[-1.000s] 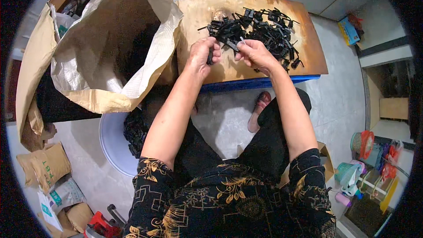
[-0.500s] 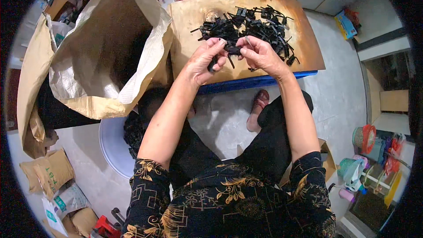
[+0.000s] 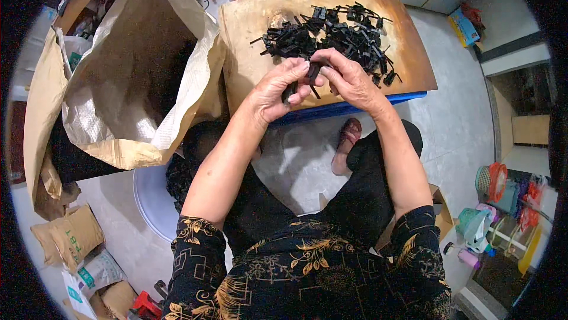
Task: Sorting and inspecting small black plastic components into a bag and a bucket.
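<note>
Between my two hands is a small black plastic part (image 3: 313,72), pinched at its left side by my left hand (image 3: 283,86) and at its right by my right hand (image 3: 348,80). Another dark piece (image 3: 289,92) is tucked under the curled lower fingers of my left hand. Just beyond my fingers, a loose heap of similar black plastic parts (image 3: 331,33) with thin stems lies on a worn wooden board (image 3: 242,30). My fingers cover much of the held part.
A large open paper sack (image 3: 133,71) with a pale lining stands at the left. Below it is a white tub (image 3: 152,201) with black parts inside. Something blue (image 3: 355,110) supports the board. Filled sacks (image 3: 71,234) lie lower left; an open carton (image 3: 441,213) stands by my right leg.
My hands have drawn closer together around the black part, and it has turned more upright. My right fingers have folded over it.
</note>
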Motion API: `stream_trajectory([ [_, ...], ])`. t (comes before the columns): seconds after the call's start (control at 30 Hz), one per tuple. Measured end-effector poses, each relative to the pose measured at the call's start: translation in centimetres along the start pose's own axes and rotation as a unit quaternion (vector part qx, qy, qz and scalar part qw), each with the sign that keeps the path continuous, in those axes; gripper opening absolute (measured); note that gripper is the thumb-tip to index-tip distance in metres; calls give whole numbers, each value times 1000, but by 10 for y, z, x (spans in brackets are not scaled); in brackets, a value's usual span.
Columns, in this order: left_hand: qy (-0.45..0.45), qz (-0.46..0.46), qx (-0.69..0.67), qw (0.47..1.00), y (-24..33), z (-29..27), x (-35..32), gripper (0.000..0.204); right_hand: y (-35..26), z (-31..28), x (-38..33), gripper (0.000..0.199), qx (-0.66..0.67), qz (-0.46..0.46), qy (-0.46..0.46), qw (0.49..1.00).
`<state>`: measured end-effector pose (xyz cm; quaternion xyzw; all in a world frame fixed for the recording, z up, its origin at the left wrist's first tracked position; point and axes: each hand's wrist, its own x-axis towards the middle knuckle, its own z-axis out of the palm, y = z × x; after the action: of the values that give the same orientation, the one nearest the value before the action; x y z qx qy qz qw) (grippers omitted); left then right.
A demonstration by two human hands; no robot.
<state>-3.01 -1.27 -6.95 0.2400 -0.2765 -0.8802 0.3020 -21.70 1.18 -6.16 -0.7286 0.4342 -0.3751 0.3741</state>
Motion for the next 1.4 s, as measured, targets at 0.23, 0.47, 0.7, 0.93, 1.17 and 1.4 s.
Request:
stream_trajectory([
  [0.23, 105, 105, 147, 978, 1, 1, 6, 31, 3, 13, 6, 26, 21, 87, 74, 993],
  [0.47, 155, 141, 240, 948, -1, 8, 9, 37, -2, 19, 7, 39, 214, 194, 28, 957],
  [0.7, 199, 171, 341, 902, -5, 13, 14, 28, 7, 24, 11, 37, 193, 193, 16, 962],
  [0.93, 224, 235, 424, 846, -15, 4, 20, 25, 19, 30, 16, 38, 161, 197, 26, 967],
  [1.17, 263, 334, 574, 700, -20, -1, 29, 29, 41, 49, 27, 29, 76, 161, 87, 980],
  [1.4, 244, 269, 484, 796, -11, -3, 29, 32, 31, 37, 21, 28, 137, 181, 65, 972],
])
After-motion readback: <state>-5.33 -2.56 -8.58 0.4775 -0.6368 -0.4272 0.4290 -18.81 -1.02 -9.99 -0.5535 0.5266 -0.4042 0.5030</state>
